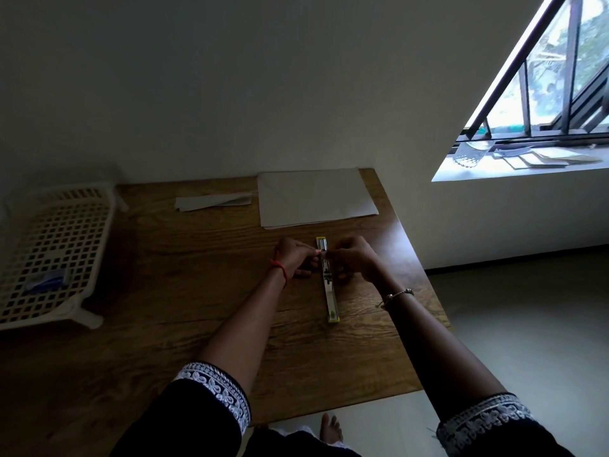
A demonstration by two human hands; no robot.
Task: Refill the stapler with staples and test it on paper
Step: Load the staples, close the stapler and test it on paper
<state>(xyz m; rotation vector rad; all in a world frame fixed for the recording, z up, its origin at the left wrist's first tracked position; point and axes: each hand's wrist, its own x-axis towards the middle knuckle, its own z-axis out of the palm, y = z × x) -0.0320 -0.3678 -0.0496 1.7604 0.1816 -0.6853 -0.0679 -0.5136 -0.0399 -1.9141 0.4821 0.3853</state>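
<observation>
A yellow and metal stapler (329, 291) lies swung fully open in a long line on the wooden table (164, 291), right of centre. My left hand (295, 257) and my right hand (354, 258) meet over its middle, fingertips pinched together at the metal staple channel. Something small and shiny shows between the fingertips; it is too small to tell whether it is a strip of staples. A stack of white paper (316, 197) lies flat behind the stapler near the wall. A folded white sheet (214, 202) lies to its left.
A white perforated plastic tray (49, 255) stands at the table's left side with a small blue item (46, 280) inside. The table's right edge runs close beside my right forearm. A window sill with papers (534, 158) is at the far right.
</observation>
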